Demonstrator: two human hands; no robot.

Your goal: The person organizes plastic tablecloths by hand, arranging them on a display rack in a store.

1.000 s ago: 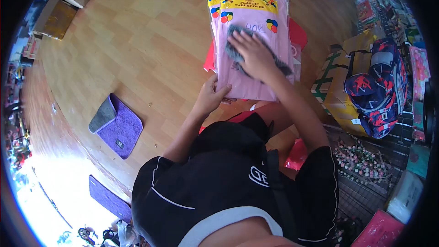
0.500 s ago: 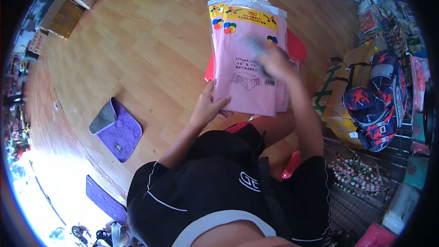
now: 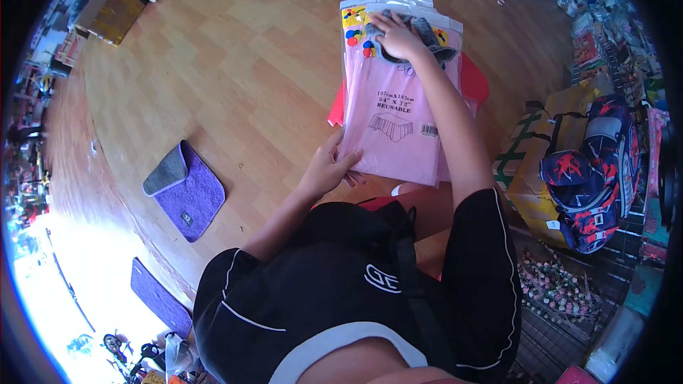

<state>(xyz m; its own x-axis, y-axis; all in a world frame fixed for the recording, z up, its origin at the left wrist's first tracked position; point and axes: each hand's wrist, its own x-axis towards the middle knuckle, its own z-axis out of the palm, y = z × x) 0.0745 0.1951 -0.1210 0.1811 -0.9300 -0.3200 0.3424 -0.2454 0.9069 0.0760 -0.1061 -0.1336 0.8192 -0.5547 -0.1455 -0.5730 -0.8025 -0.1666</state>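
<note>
Several pink plastic tablecover packs (image 3: pixel 395 149) lie stacked over my lap, their yellow headers and balloon prints at the far end. My left hand (image 3: pixel 333 169) grips the near left corner of the stack, thumb on top and fingers underneath. My right hand (image 3: pixel 398 39) lies on a grey cloth (image 3: pixel 435 44) near the top of the upper pack, its fingers stretched out and spread. The cloth is bunched and covers much of the printed header. Something red (image 3: pixel 475 82) shows beneath the packs.
A folded purple mat (image 3: pixel 191 195) lies on the wooden floor to the left, with another purple mat (image 3: pixel 158 299) nearer the bright doorway. At right are a patterned backpack (image 3: pixel 594 171), a yellow-taped box (image 3: pixel 530 171) and packed shelves. Cardboard boxes (image 3: pixel 114 11) stand at far left.
My right hand and the grey cloth have moved up the pack toward its header, and the fingers now show spread. My left hand keeps its hold on the corner. The view has shifted slightly.
</note>
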